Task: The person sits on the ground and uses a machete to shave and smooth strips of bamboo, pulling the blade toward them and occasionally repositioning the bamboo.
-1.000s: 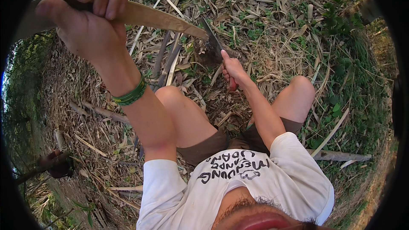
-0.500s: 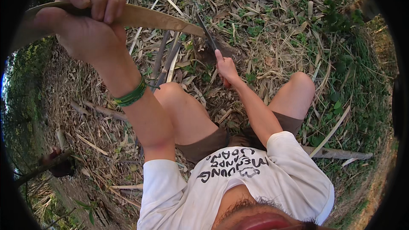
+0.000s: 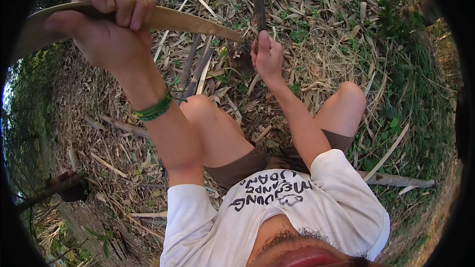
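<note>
The strip point(image 3: 193, 23) runs from the left edge to the upper centre of the frame; the left fingers point(image 3: 123, 6) enclose it at upper left. Its tip lies at the upper edge of the stump point(image 3: 241, 60); contact cannot be determined. The right fingers point(image 3: 255, 55), right of the tip, enclose the knife point(image 3: 258, 2), which extends to the top edge. Sticks point(image 3: 196, 66) lie left of the stump. A pole point(image 3: 403, 181) lies on the ground point(image 3: 326, 44) at lower right.

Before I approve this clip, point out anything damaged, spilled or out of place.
Nothing stands out: the left hand grips the pale wooden strip, the right hand holds the long knife, its blade apart from the strip, and the dry leaf litter around looks natural outdoors.
</note>
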A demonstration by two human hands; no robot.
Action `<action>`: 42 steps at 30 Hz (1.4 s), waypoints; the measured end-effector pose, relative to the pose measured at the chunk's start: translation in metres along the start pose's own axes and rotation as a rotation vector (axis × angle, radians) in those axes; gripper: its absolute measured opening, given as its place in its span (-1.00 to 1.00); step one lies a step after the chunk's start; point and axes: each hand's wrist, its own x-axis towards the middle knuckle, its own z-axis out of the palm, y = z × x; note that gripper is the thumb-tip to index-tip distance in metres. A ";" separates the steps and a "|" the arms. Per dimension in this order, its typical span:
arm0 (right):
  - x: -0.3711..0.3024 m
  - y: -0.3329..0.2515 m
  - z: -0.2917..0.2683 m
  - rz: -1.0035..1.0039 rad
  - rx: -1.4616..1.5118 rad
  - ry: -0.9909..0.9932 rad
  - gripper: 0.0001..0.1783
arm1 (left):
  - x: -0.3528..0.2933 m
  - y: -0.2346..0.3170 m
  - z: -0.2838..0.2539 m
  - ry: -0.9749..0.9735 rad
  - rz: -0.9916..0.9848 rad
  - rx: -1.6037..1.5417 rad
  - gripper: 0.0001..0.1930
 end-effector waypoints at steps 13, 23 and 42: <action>-0.010 0.081 -0.038 0.888 -0.131 -0.277 -0.27 | -0.016 0.014 -0.008 0.242 -0.071 0.096 -0.25; -0.012 0.047 -0.040 0.666 -0.215 -0.224 -0.25 | -0.016 0.027 -0.024 -0.001 -0.059 -0.004 -0.24; -0.005 0.051 -0.033 0.639 -0.234 -0.193 -0.22 | -0.022 0.020 -0.031 -0.081 -0.030 -0.067 -0.26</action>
